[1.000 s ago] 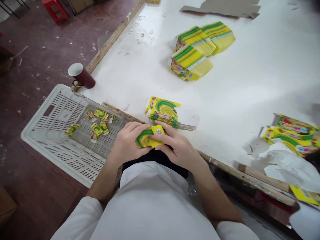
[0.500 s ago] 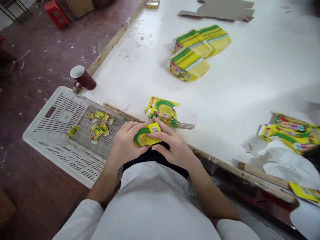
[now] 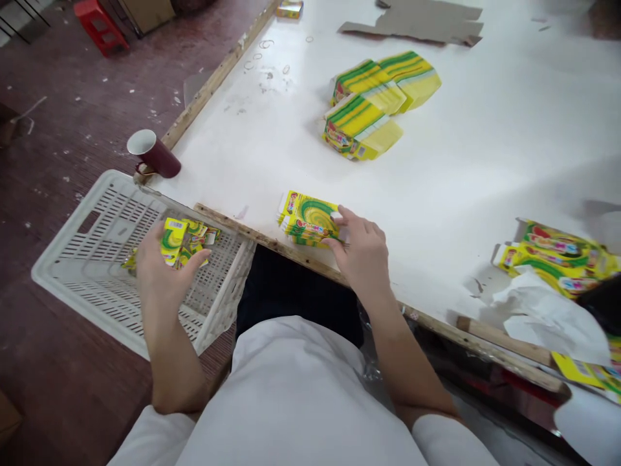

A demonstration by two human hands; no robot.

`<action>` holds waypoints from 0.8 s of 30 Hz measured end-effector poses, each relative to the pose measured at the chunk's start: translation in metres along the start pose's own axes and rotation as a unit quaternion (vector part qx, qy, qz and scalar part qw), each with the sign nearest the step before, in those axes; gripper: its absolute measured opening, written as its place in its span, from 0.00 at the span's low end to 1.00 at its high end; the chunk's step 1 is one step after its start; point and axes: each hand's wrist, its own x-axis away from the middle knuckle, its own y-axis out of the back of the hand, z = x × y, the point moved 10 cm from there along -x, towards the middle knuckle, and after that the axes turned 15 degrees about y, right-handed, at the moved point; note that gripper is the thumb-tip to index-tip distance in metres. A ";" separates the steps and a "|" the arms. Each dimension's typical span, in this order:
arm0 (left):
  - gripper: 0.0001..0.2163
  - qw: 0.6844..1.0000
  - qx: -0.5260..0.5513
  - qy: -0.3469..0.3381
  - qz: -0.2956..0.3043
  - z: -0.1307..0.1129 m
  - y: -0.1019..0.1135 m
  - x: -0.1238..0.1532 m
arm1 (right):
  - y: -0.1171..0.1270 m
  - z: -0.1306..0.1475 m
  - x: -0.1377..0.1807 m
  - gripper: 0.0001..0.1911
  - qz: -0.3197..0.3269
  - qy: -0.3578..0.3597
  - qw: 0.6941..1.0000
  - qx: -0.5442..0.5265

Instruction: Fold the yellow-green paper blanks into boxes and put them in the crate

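Note:
My left hand (image 3: 162, 275) hovers over the white plastic crate (image 3: 97, 226) on my left and holds a small folded yellow-green box (image 3: 172, 241). Several more folded boxes (image 3: 201, 232) lie on the crate's floor beneath it. My right hand (image 3: 361, 249) rests on the white table (image 3: 460, 162) near its front edge, fingers pinching the top sheet of a small stack of flat yellow-green box blanks (image 3: 308, 220).
A maroon cup (image 3: 152, 154) stands at the table's left edge. Bundles of flat blanks (image 3: 373, 107) lie mid-table, and more blanks with crumpled white paper (image 3: 553, 310) sit at the right. Grey cardboard (image 3: 417, 22) lies at the far edge. A red stool (image 3: 99, 26) stands on the floor.
The hands have parted. My left hand carried the folded box left over the crate. My right hand reached forward onto the stack of flat blanks.

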 end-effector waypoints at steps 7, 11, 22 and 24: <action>0.23 0.942 0.230 0.010 0.242 -0.047 -0.080 0.044 | 0.019 0.012 -0.004 0.24 -0.026 0.017 0.999 0.027; 0.40 0.803 0.479 0.022 0.354 -0.090 -0.115 0.075 | 0.032 0.054 -0.003 0.25 -0.031 0.076 0.995 -0.051; 0.21 0.631 0.732 0.103 0.237 -0.124 -0.088 0.077 | -0.008 0.117 0.020 0.18 0.016 0.047 0.858 -0.512; 0.25 0.666 0.710 0.111 0.203 -0.117 -0.088 0.075 | -0.010 0.113 0.018 0.17 0.009 0.049 0.869 -0.491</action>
